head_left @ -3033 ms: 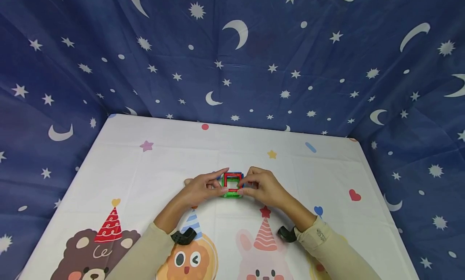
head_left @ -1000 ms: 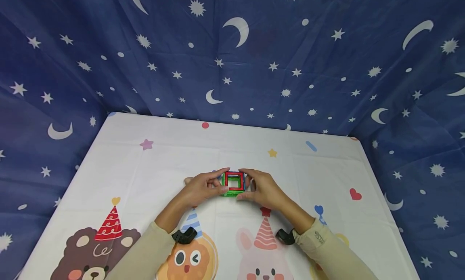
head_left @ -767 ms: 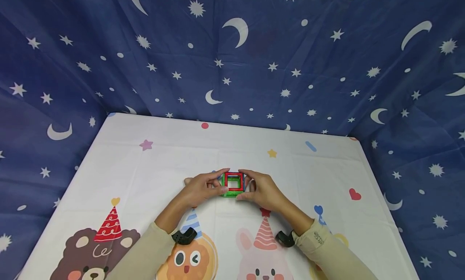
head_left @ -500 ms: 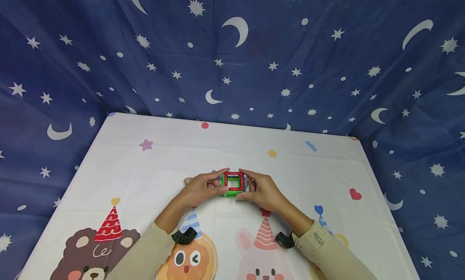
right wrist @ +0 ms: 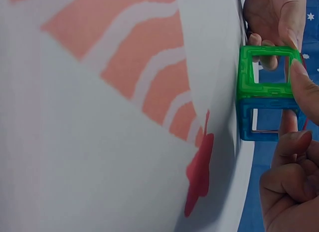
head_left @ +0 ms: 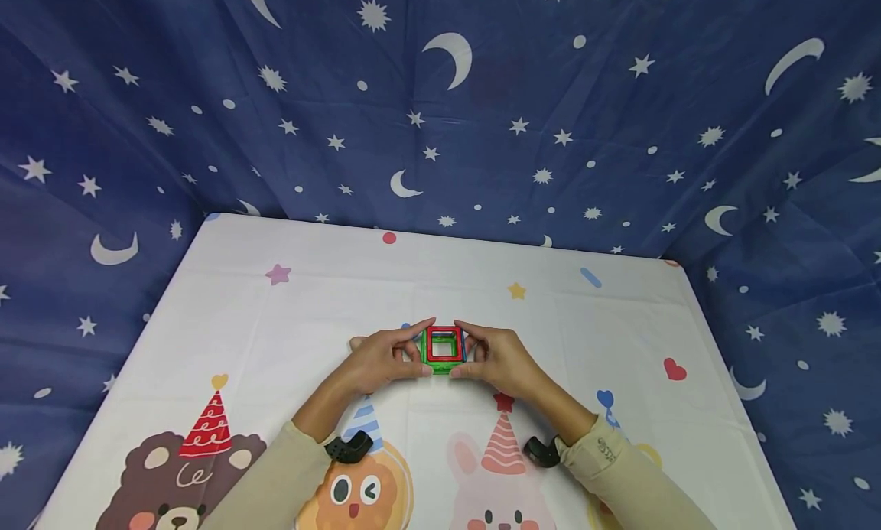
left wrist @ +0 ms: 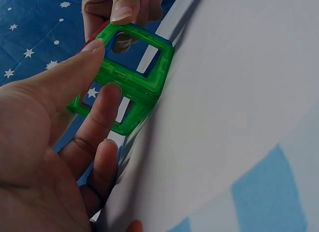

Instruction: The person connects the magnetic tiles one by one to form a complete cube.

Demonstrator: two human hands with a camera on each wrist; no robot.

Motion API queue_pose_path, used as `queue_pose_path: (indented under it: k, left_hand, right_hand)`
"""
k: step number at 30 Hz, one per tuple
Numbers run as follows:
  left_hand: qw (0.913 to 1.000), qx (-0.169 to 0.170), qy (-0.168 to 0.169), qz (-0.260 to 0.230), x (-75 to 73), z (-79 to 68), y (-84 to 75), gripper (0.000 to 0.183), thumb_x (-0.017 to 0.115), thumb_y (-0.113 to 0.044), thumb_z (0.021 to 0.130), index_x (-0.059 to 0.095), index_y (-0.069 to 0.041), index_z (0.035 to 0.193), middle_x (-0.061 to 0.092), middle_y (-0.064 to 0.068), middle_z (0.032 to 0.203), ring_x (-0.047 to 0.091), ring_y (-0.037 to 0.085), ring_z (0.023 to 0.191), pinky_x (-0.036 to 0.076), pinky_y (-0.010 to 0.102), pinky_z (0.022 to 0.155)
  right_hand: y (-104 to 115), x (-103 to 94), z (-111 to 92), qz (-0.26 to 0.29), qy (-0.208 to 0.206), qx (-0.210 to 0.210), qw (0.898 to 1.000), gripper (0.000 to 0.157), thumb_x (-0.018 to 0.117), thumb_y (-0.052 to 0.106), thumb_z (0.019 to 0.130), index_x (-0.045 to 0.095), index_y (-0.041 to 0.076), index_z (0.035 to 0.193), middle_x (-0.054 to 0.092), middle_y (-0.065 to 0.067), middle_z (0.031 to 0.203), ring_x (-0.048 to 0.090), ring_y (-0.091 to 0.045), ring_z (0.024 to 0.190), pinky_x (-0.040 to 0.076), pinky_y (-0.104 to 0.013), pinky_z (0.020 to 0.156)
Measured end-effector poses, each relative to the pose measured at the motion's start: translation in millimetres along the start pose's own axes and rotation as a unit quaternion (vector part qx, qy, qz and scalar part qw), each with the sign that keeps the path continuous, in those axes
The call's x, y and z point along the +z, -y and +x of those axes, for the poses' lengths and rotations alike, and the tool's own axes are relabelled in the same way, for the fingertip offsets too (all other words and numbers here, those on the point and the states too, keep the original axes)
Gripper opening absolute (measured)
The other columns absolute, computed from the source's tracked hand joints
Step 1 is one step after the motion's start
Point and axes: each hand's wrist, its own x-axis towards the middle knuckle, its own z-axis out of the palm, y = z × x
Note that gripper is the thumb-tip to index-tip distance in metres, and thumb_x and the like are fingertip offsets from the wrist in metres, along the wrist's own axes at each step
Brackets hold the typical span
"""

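Note:
A small cube of see-through magnetic tiles stands near the middle of the table, with a red square tile on top. Green sides face the left hand, and a blue side shows in the right wrist view. My left hand grips the cube's left side, thumb at the near lower corner and index finger at the far top corner. From the right, my right hand holds it likewise, thumb on the near green face. The cube's far side is largely hidden in the head view.
A white cloth with printed animals and shapes covers the table. Behind it and at both sides hangs a dark blue curtain with moons and stars. Each wrist wears a black camera mount.
The right fingers have moved from pinching the red tile's edge to the cube's right side. The left thumb has slid down off the red tile to the near green face.

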Motion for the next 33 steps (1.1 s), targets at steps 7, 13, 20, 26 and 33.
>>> queue_pose_path:
  k: [7,13,20,26,33]
  left_hand:
    - [1.0,-0.001,0.0,0.0,0.0,-0.2,-0.2,0.076,0.085,-0.031,0.084,0.051,-0.03,0.152,0.068,-0.005,0.085,0.053,0.009,0.063,0.01,0.045,0.087]
    - [1.0,0.001,-0.004,0.006,0.1,0.2,-0.1,0.079,0.086,-0.031,0.083,0.048,-0.027,0.153,0.069,-0.007,0.083,0.051,0.007,0.061,0.012,0.044,0.086]
    - [0.9993,-0.007,-0.018,0.032,0.7,0.3,-1.6,0.08,0.087,-0.033,0.082,0.049,-0.029,0.153,0.069,-0.011,0.08,0.053,0.007,0.061,0.01,0.047,0.087]
    - [0.9997,-0.006,-0.014,0.02,1.7,1.3,-0.7,0.079,0.087,-0.032,0.082,0.05,-0.031,0.152,0.07,-0.01,0.08,0.055,0.008,0.063,0.009,0.047,0.087]
    - [0.9998,-0.008,-0.009,0.014,3.2,1.3,2.3,0.08,0.087,-0.033,0.081,0.05,-0.028,0.152,0.07,-0.009,0.081,0.056,0.009,0.063,0.008,0.048,0.086]
  right_hand:
    - [-0.8,1.2,0.3,-0.007,-0.006,0.003,1.0,0.085,0.093,0.03,0.073,0.056,0.008,0.147,0.064,-0.002,0.085,0.047,-0.007,0.057,0.035,-0.022,0.049]
    - [1.1,1.0,1.6,-0.001,-0.011,0.01,1.0,0.086,0.095,0.027,0.07,0.058,0.007,0.145,0.067,0.002,0.085,0.049,-0.007,0.059,0.036,-0.021,0.05]
    - [2.0,0.2,3.8,0.007,-0.014,0.026,1.0,0.084,0.097,0.024,0.067,0.061,0.008,0.142,0.069,0.006,0.084,0.049,-0.007,0.058,0.036,-0.02,0.05]
    - [0.5,-1.4,2.8,0.011,-0.011,0.027,1.0,0.085,0.097,0.027,0.067,0.061,0.011,0.142,0.07,0.006,0.086,0.051,-0.008,0.059,0.039,-0.021,0.052]
    - [-0.4,-5.7,-1.0,0.016,-0.009,0.024,1.0,0.089,0.096,0.03,0.067,0.058,0.011,0.145,0.072,0.008,0.088,0.052,-0.008,0.058,0.039,-0.022,0.05]
